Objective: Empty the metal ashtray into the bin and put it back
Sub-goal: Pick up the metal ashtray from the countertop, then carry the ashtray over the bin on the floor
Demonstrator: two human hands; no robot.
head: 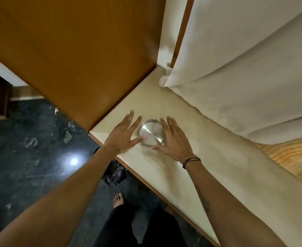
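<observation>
- The round, shiny metal ashtray (151,134) sits on the pale cream ledge (217,166), near its outer edge and the brown wooden panel (79,56).
- The left hand (123,134) and right hand (173,139) flank it with fingers spread, gripping nothing; the left thumb touches its rim.
- Whether the dish is full or already emptied cannot be told.
- If lifting, the person should pinch opposite rims and keep it level.
- A black-bagged bin (114,173) appears to stand below the ledge.
</observation>
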